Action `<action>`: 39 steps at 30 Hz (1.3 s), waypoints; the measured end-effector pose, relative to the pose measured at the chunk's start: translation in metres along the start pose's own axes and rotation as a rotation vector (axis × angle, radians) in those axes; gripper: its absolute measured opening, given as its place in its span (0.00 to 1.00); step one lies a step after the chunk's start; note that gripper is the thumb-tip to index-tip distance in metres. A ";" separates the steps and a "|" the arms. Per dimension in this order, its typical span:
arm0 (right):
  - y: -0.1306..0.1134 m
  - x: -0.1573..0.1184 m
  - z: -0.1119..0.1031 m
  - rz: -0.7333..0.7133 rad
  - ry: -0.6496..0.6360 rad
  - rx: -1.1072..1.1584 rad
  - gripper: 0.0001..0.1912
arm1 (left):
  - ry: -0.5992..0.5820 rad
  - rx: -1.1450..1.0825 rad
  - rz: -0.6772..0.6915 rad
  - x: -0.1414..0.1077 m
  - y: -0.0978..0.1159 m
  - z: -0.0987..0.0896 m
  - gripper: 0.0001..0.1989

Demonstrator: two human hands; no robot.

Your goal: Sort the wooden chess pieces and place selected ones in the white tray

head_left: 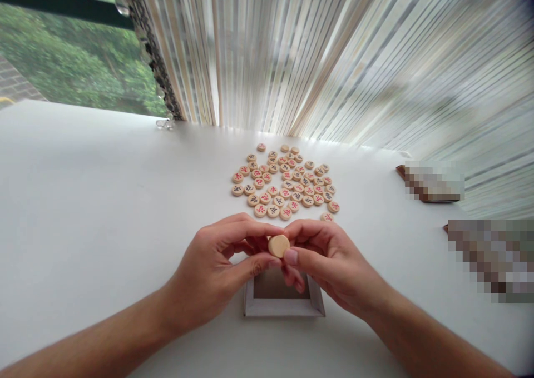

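A round wooden xiangqi piece [278, 247] is pinched between both hands, its plain face toward me. My left hand [227, 255] grips it from the left with thumb and fingertips. From the other side, my right hand [323, 255] has its thumb and fingers closed on the same piece. Below the hands lies a small box [283, 307] with a pale rim and a brown inside, partly hidden by my fingers. Beyond them, many wooden xiangqi pieces [273, 211] with red or black characters are spread on the white table, a few showing blank faces.
The white table [104, 211] reaches to a window ledge with a string curtain [258, 50] at the back. Two blurred-out framed objects [436, 186] stand at the right. Clear beads [165, 123] rest at the curtain's left foot.
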State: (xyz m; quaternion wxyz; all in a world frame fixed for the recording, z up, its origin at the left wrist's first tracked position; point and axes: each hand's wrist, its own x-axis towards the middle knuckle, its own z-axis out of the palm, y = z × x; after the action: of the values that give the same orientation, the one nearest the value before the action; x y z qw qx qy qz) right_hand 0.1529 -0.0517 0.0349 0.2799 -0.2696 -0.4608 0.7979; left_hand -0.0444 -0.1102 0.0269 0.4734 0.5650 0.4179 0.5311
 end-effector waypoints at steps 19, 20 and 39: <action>-0.001 0.000 0.005 0.032 0.044 -0.030 0.16 | -0.015 0.095 0.053 -0.001 -0.002 0.000 0.17; -0.001 0.000 0.005 0.038 0.060 -0.040 0.16 | -0.013 0.109 0.064 -0.001 -0.002 0.001 0.17; -0.004 -0.001 0.003 -0.142 0.066 -0.233 0.10 | 0.041 0.010 -0.025 0.000 0.000 0.003 0.11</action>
State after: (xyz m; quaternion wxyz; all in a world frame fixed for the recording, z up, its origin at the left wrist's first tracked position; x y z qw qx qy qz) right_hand 0.1523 -0.0531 0.0400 0.3176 -0.2929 -0.5589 0.7078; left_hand -0.0418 -0.1102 0.0271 0.4686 0.5508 0.4372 0.5347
